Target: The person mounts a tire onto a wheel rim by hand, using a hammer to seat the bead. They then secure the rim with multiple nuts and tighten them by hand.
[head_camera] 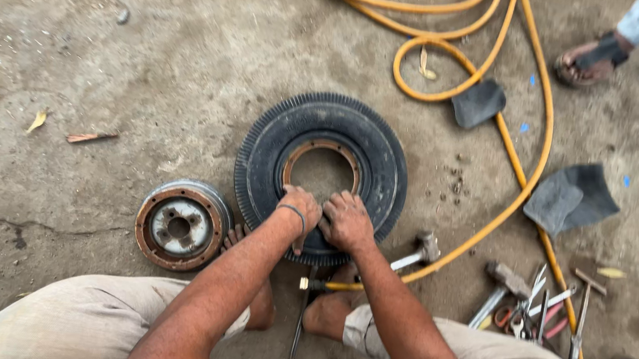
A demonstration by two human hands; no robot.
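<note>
Knees in pale trousers frame the bottom of the frame as a squatting person leans over a small black tyre (320, 173) lying flat on the dirt at centre. Both palms bear down side by side on the tyre's near sidewall: the left hand (300, 209) with fingers curled over the inner edge, the right hand (347, 221) with fingers pressed together flat on the rubber; neither pinches anything. A rusty ring (324, 150) still sits inside the tyre's opening, while a detached rusted wheel hub (181, 225) already lies on the ground just beside the tyre at lower left, so the wheel appears partly stripped, with the tyre yet to come free of the ring. A hammer (422, 252) rests near the right wrist. Further right lie scattered hand tools (538, 306), an orange hose (523, 176) looping to the top, and rubber scraps (571, 197). A bystander's sandalled foot (593, 59) shows at upper right.
</note>
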